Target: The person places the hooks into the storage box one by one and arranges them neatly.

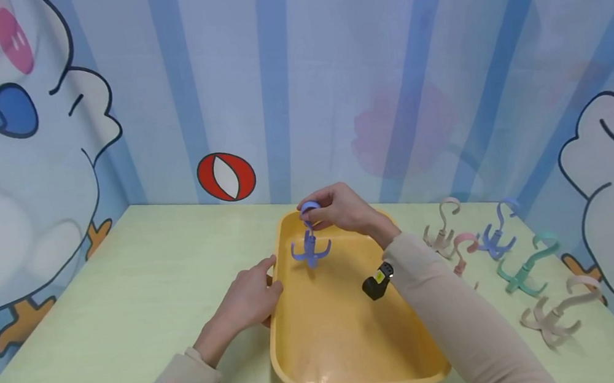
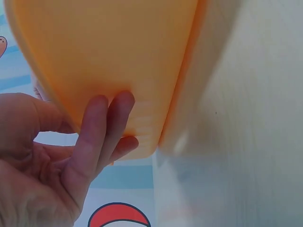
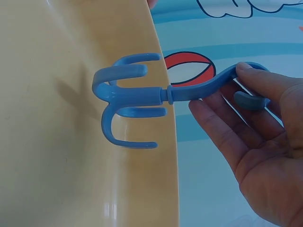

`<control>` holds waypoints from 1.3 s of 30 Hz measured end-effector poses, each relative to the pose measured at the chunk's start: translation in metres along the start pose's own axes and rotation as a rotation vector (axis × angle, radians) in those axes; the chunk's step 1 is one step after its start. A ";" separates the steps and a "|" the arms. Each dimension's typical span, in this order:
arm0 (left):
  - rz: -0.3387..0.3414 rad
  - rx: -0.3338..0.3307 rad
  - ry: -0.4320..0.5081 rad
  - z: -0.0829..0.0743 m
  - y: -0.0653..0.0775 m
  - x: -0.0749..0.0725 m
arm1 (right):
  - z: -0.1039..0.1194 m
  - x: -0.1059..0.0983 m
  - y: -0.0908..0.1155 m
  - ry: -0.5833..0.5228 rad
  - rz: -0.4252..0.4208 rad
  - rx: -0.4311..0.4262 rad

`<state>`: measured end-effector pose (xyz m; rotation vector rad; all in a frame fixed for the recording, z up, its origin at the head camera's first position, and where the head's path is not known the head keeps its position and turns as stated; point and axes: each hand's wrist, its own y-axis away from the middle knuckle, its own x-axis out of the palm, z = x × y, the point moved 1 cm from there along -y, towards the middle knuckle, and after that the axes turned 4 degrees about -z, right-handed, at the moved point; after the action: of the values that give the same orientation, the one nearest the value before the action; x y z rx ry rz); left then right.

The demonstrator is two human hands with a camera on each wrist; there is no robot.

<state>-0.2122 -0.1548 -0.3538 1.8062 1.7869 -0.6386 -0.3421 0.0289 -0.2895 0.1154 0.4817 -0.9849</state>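
Observation:
My right hand (image 1: 344, 207) pinches the curved top of a blue four-prong hanging hook (image 1: 310, 250) between thumb and fingers. Its prongs hang down inside the far left part of a yellow tray (image 1: 348, 335). In the right wrist view the hook (image 3: 137, 96) overlaps the tray's side wall, and its stem runs to the fingers of the right hand (image 3: 272, 156). My left hand (image 1: 247, 297) holds the tray's left side. The left wrist view shows its fingers (image 2: 97, 123) against the outer wall and the thumb at the rim.
Several similar hooks stand on the pale table right of the tray: a beige one (image 1: 440, 240) at the back, a blue one (image 1: 494, 244), a pink one (image 1: 459, 267) partly behind the right sleeve, a green one (image 1: 524, 270) and a nearer beige one (image 1: 552, 319). A printed curtain (image 1: 322, 60) hangs behind.

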 end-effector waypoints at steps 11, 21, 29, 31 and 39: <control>0.025 0.000 0.020 -0.004 0.001 0.001 | 0.000 0.000 -0.001 0.020 -0.009 0.020; 0.035 -0.003 0.006 -0.004 0.001 0.002 | -0.017 -0.001 -0.011 0.012 -0.013 0.001; 0.023 0.018 0.019 -0.002 0.003 0.000 | -0.016 0.001 -0.014 0.006 -0.007 0.004; 0.019 0.023 0.022 -0.002 0.003 -0.001 | -0.017 0.001 -0.015 0.004 -0.005 0.003; 0.020 0.028 0.017 0.000 0.002 0.000 | -0.018 0.001 -0.019 0.008 0.005 0.003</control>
<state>-0.2102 -0.1542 -0.3538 1.8510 1.7773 -0.6461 -0.3630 0.0230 -0.3037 0.1233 0.4868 -0.9808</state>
